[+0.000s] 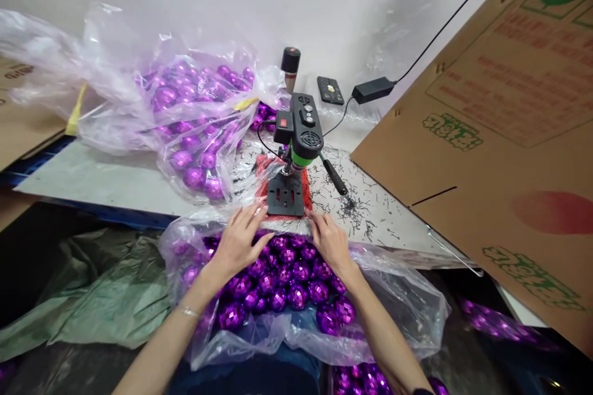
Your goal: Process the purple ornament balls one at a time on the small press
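My left hand (241,242) lies palm down at the table edge, its fingers stretched and its thumb apart. Its fingertips touch clear film beside the black base plate (285,196) of a small bench drill press (306,126). To the right of that plate, my right hand (330,237) has its fingers bent and drawn together at the upper edge of a clear plastic bag (393,296); the exact grip is partly hidden. The bag lies open across my lap. Purple faceted mirror-ball ornaments (296,296) fill it below both hands.
A second plastic bag of purple balls (194,136) rests on the table's left. Cardboard boxes (486,136) flank the workspace. Behind the drill are a spray can (290,68), a phone (330,91) and a power adapter (373,91). Dark shavings (352,203) litter the tabletop.
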